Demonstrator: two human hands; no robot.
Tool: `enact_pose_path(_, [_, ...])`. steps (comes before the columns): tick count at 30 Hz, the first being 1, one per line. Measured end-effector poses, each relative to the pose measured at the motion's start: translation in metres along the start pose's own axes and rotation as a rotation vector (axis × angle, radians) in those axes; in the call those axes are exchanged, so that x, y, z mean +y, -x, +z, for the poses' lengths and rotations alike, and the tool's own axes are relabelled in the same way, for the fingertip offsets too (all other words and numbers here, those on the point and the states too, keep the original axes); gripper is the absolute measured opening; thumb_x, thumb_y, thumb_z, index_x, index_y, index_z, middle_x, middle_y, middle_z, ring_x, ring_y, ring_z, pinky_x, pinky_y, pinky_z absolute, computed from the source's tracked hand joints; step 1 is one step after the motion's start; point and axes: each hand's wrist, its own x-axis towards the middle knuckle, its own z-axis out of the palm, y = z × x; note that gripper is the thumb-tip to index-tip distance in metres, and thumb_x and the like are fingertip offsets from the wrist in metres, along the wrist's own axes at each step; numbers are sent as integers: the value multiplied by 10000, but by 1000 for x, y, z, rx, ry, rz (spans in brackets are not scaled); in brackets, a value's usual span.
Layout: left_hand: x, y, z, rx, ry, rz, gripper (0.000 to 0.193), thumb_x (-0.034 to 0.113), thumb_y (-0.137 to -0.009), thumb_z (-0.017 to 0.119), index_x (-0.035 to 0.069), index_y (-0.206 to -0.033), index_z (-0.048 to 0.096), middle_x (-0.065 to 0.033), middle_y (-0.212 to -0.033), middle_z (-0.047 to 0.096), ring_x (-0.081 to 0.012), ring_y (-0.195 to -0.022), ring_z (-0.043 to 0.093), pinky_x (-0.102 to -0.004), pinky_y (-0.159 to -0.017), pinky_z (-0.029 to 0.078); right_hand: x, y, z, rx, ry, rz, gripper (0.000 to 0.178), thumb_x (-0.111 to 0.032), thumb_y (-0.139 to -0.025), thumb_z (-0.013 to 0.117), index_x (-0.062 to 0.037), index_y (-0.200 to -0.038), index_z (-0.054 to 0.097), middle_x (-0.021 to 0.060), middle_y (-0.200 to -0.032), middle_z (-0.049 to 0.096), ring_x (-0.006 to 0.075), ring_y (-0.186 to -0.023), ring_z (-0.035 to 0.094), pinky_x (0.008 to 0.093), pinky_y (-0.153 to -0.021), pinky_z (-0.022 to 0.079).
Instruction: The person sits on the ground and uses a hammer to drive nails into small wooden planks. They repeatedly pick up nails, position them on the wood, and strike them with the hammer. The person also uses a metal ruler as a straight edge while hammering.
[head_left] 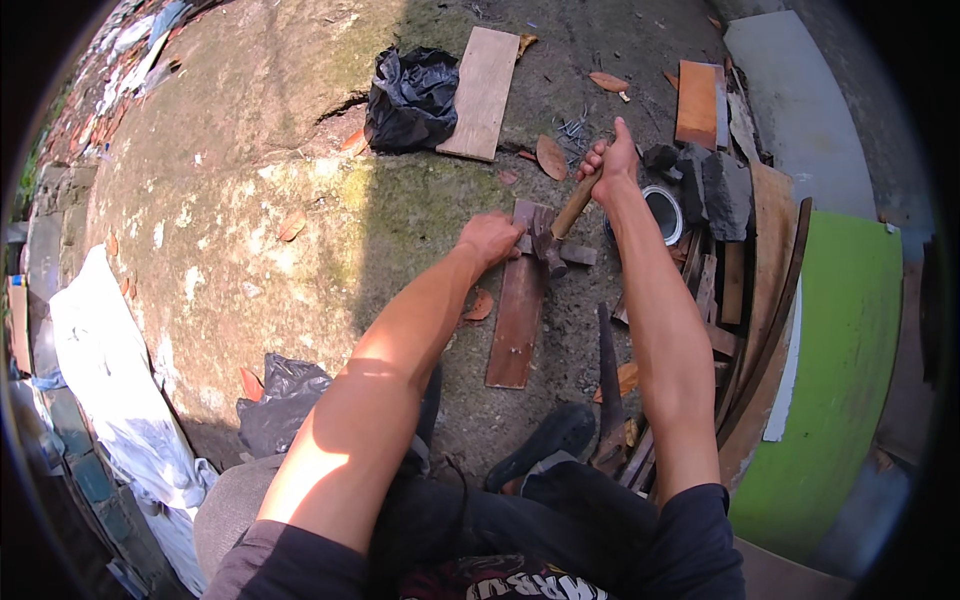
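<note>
My right hand [612, 165] is wrapped round the wooden handle of a hammer [573, 212]. Its dark metal head is over a short wooden strip [578, 256] that lies crosswise on a longer reddish-brown board [516, 325]. My left hand [490, 238] is closed at the strip's left end, right beside the hammer head. Whether a nail is also between those fingers is too small to tell. The board lies flat on the ground in front of my feet, its far end showing just past the hammer.
A black plastic bag [412, 100] and a pale plank [482, 92] lie ahead. To the right are an open round can [662, 214], grey stone chunks [726, 192], stacked wood strips and a green panel [835, 380]. A dark metal tool [608, 370] lies near my shoe [545, 445].
</note>
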Motion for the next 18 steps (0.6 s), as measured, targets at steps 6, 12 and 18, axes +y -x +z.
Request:
enact_pose_path(6, [0,0,0,-75,-11,-61,361,387,-892,654,86,-1090,639,-123,-1035,679,-327,-997,667,-443,-837,538,18,37,7,-57,-22,-144,631,-637,-952,422,-138,-568,390,12,-468,350,177,-432,356,367,-524,369])
enact_pose_path(12, [0,-3,9,-63,-47,-69,347,375,-893,652,69,-1056,650,-123,-1032,682,-323,-1006,664,-429,-846,539,59,82,-12,-120,-146,-457,640,-601,-984,417,-119,-563,414,19,-445,358,165,-399,372,329,-492,390])
enact_pose_path(18, [8,-3,-13,-92,-64,-116,360,355,-834,716,91,-1079,702,-132,-1105,682,-283,-1088,638,-416,-902,518,88,124,-66,-262,-231,-624,686,-623,-1006,321,-114,-550,382,28,-460,366,166,-418,356,326,-517,380])
